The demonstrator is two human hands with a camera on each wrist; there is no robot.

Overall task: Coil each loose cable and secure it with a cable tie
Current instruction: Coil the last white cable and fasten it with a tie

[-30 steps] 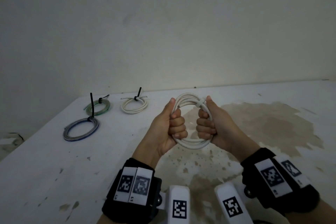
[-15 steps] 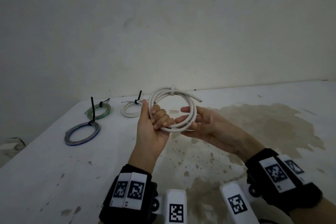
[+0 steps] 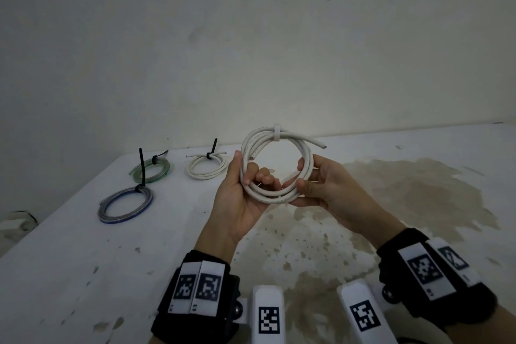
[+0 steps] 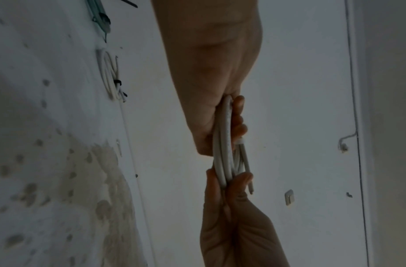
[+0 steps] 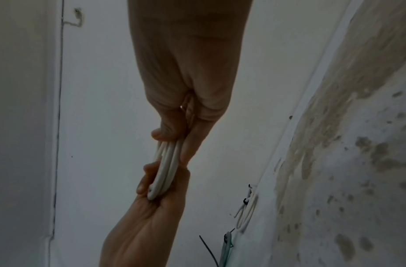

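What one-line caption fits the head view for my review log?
Both hands, left hand and right hand, hold a tied white cable coil above the table near three finished coils.

The left hand [image 4: 211, 101] and the right hand [image 4: 233, 222] both pinch the white cable coil [image 4: 224, 150] edge-on, above the stained table [image 4: 60, 180].

Light: dim, flat, no glare, no hard shadows. Head view: vignetted dark corners, bright patch on wall [image 3: 279, 109] above the table [image 3: 83, 260] edge, wide-angle bending at borders, mostly sharp. Wrist views: darker, bluish-grey, grainy; hands underexposed, soft at near edge; background lines curve from lens distortion.
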